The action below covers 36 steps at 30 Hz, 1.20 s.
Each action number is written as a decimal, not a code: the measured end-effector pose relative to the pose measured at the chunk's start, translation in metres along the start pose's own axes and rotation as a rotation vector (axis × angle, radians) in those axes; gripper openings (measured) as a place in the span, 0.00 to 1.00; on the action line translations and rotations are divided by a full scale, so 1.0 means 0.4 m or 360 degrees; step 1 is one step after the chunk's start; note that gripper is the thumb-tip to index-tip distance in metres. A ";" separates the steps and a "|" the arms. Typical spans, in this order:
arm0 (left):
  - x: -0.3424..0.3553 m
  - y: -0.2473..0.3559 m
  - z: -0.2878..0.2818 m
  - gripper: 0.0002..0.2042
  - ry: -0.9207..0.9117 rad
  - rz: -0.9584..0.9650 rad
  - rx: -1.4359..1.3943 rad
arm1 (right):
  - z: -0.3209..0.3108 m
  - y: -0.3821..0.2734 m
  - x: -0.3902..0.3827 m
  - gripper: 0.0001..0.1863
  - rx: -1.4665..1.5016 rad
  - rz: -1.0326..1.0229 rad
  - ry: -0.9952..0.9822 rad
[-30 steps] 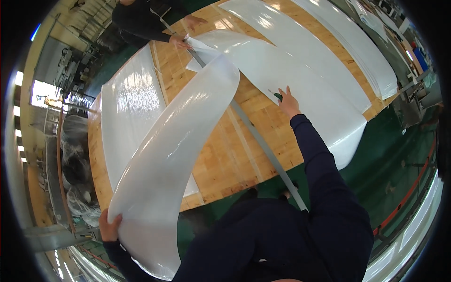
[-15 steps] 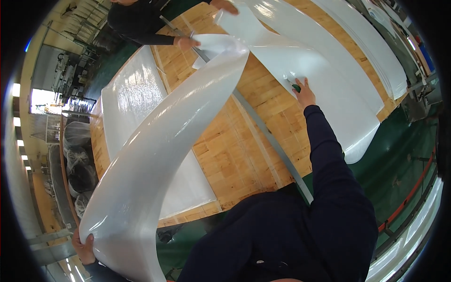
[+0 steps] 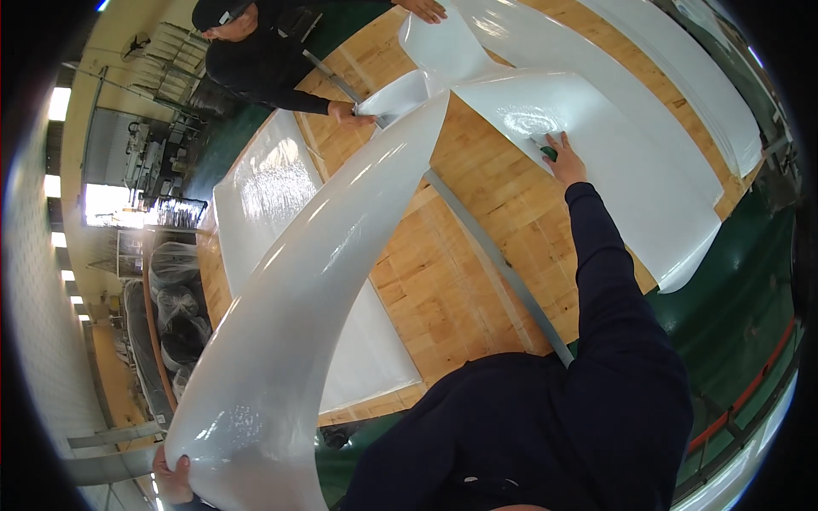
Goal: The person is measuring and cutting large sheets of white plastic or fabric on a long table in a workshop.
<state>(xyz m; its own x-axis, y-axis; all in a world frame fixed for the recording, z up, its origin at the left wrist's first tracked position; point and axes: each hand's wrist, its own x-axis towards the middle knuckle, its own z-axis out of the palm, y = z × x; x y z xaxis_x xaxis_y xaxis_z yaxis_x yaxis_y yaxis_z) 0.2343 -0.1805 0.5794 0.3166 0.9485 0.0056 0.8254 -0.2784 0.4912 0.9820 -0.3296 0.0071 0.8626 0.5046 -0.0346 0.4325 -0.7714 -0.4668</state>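
Observation:
My left hand (image 3: 174, 479) grips the outer edge of a glossy white plastic sheet (image 3: 315, 255), which curves up and across toward the far side. In my right hand (image 3: 569, 159) is a small green-handled tool (image 3: 550, 153) with a thin tip, held against another stretch of white sheeting (image 3: 613, 145). The fingers partly cover the tool. Across the table, a person's hand (image 3: 351, 115) is at the curled sheet beside a long metal straightedge (image 3: 498, 260). That person's other hand (image 3: 423, 10) touches the sheet's far corner.
The wooden table (image 3: 464, 315) lies under the sheets. A flat white sheet (image 3: 366, 349) rests at its left, with a stack of white sheets (image 3: 682, 77) along its right edge. Wrapped dark rolls (image 3: 183, 336) stand beyond the left side. A red rail (image 3: 745, 392) runs at the right.
The view has shifted, so the table and sheets appear a little lower and to the right. My left hand still has the sheet and my right hand the tool. The person opposite shows more fully.

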 end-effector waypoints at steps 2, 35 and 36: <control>-0.010 -0.050 0.028 0.28 -0.0031 -0.0045 0.0015 | 0.002 -0.001 0.004 0.31 -0.0002 -0.0032 0.0002; -0.064 -0.767 0.712 0.17 -0.0430 -0.0496 -0.0034 | -0.024 -0.044 -0.278 0.30 0.0035 0.0024 -0.0073; -0.049 -0.724 0.681 0.16 -0.0264 -0.0359 0.0025 | -0.028 -0.041 -0.283 0.30 0.0024 0.0039 -0.0099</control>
<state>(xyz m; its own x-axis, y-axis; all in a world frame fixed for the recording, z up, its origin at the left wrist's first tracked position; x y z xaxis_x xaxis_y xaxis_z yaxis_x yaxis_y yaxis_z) 0.1164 -0.1597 0.1996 0.1949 0.9496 -0.2457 0.8905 -0.0663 0.4502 0.8802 -0.3785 0.0286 0.8547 0.5093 -0.1006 0.4072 -0.7780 -0.4785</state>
